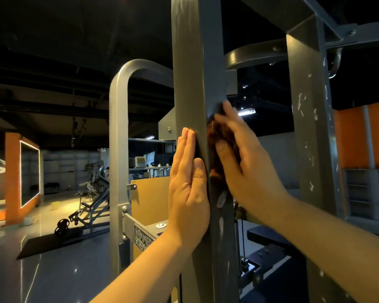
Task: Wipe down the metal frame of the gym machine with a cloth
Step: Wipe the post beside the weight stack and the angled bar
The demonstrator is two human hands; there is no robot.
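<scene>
A grey metal upright post (193, 73) of the gym machine frame stands right in front of me. My left hand (187, 184) lies flat against the post's left face, fingers straight and pointing up. My right hand (239, 158) presses a dark brown cloth (217, 136) against the post's right face, its fingers spread over the cloth and thumb along the edge. Most of the cloth is hidden under the hand.
A second grey post (311, 119) with chipped paint stands to the right. A curved silver frame bar (118, 136) rises on the left, with an orange panel (151, 202) behind it. A dark padded bench (269, 237) sits lower right. Other machines stand on the floor at the far left.
</scene>
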